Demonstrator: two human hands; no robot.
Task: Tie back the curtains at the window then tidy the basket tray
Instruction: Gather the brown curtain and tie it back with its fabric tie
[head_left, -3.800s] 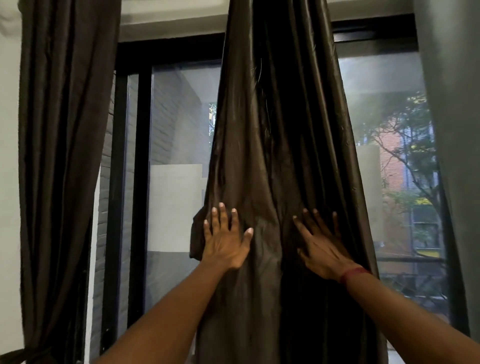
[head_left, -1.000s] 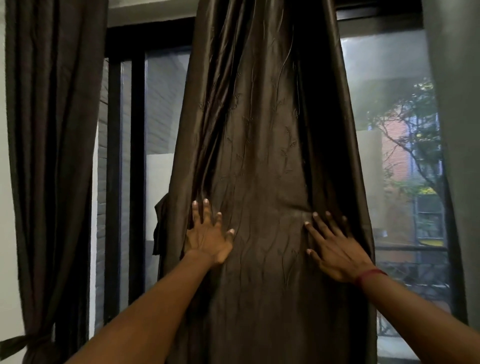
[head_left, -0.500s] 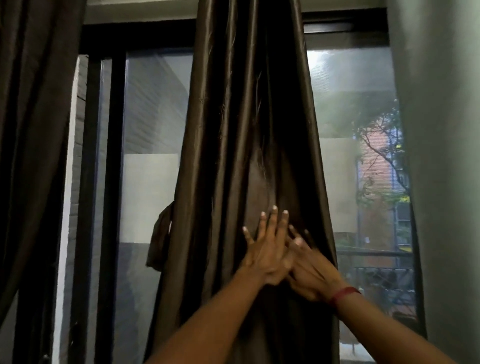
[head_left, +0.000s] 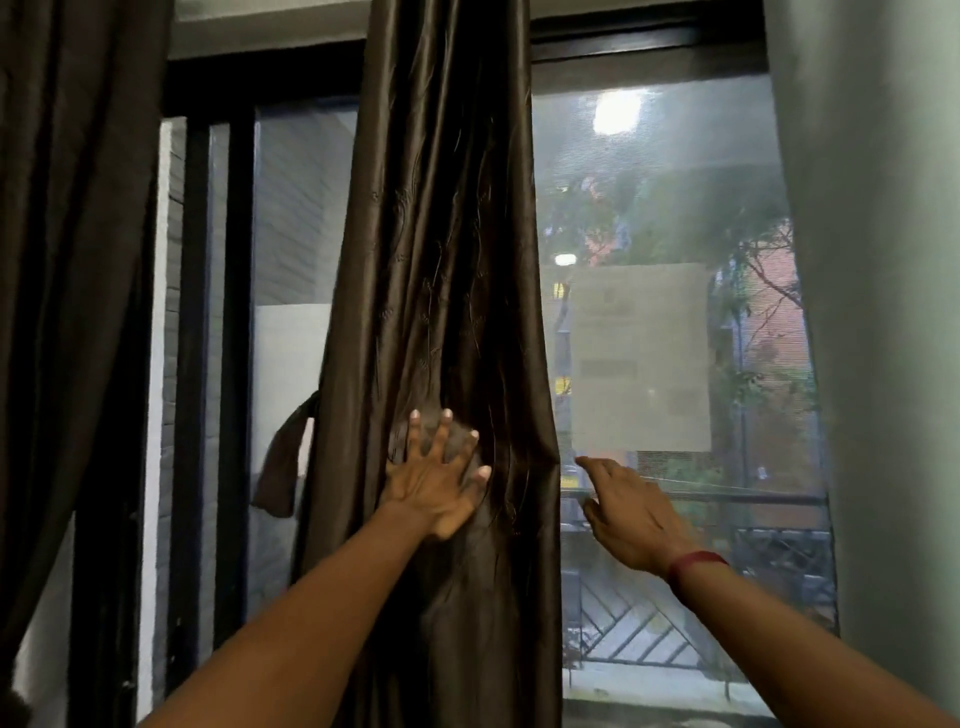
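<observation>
The dark brown curtain (head_left: 441, 312) hangs in the middle of the window, drawn into loose vertical folds, with glass showing on both sides. A strip of the same fabric (head_left: 284, 462), probably its tie-back, dangles at the curtain's left edge and is not wrapped round anything.

The step in hand looks like the gathering, before any tying. The left hand (head_left: 434, 486) lies flat on the folds at mid-height, fingers straight and spread, pressing and grasping nothing. The right hand (head_left: 631, 512) is released too, fingers loosely extended, just beside the curtain's right edge and seemingly apart from it.

Next, the right hand probably needs to catch that edge and bring it towards the left hand, so the strip can go round the bunch. The basket tray is not in view.
</observation>
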